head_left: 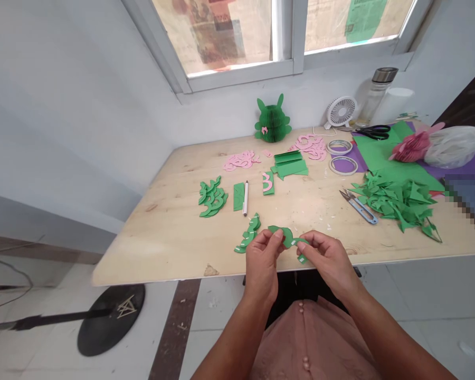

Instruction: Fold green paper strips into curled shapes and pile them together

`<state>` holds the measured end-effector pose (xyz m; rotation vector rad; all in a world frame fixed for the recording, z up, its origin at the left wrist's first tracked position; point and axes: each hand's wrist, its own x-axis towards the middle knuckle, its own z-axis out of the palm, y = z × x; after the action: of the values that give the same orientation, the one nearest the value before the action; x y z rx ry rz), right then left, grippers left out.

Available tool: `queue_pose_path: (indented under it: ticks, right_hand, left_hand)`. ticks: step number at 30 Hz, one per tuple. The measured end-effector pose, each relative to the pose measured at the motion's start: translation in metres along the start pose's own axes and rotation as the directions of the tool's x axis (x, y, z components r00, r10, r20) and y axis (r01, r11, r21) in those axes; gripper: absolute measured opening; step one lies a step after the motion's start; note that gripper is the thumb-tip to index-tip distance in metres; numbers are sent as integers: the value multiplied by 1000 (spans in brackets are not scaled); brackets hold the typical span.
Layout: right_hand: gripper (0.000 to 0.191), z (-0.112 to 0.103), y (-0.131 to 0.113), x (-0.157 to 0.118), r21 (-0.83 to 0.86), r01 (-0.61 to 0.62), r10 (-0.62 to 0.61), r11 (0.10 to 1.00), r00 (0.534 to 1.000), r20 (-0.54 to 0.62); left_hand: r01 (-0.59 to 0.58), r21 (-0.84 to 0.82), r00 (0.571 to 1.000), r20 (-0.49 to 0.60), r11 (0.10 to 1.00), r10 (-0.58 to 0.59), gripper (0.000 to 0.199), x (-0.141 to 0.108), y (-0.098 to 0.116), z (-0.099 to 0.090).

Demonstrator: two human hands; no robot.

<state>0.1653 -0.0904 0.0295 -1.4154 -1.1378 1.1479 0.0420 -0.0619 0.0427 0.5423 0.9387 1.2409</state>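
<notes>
Close to the table's front edge, my left hand (264, 261) pinches a rounded green paper cutout (287, 236) between thumb and fingers. My right hand (332, 259) is closed on a narrow green paper piece (302, 258) bearing small white patches, which meets or overlaps the cutout; whether the two are joined I cannot tell. Left of my left hand lies a row of overlapping green cutouts (248, 235) with white strips on them. Farther back sit a stack of scalloped green cutouts (212, 199), a white pen (246, 198) and a green paper rectangle (238, 196).
Green scraps (399, 203) are heaped at right beside thread snips (359, 207). Behind are tape rolls (343, 165), pink cutouts (240, 160), folded green paper (290, 164), black scissors (374, 132), a small fan (341, 112), a glass bottle (374, 97) and a green honeycomb paper figure (273, 124).
</notes>
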Motion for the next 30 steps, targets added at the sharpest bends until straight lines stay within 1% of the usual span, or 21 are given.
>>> queue_pose_path:
  ticks: [5,13,15,23,26,30]
  right_hand:
    - [17,1,-3,1,9,7,-7,1000,1000,3]
    - [20,1,-3,1,-10,-26,26,1000,1000,3]
    - [20,1,-3,2,-4,-26,26,1000,1000,6]
    - [18,0,-4,3,34,-22,22,999,1000,1]
    - [18,1,-3,2,60,-42,42,997,999,9]
    - [20,1,-3,2,90,-61,58,994,998,33]
  left_hand:
    - [25,-50,1000,-11,998,-25,20,2,0,-1]
    - [-17,-32,996,-93,999,14,20,5,4,0]
    - [-11,-34,997,-83,999,8,19,5,5,0]
    - [21,-49,1000,23,999,-20,16,4,6,-2]
    - [80,-75,995,63,994,-75,16,5,9,-4]
    - [230,-149,970,112,962,-215,13,8,15,-8]
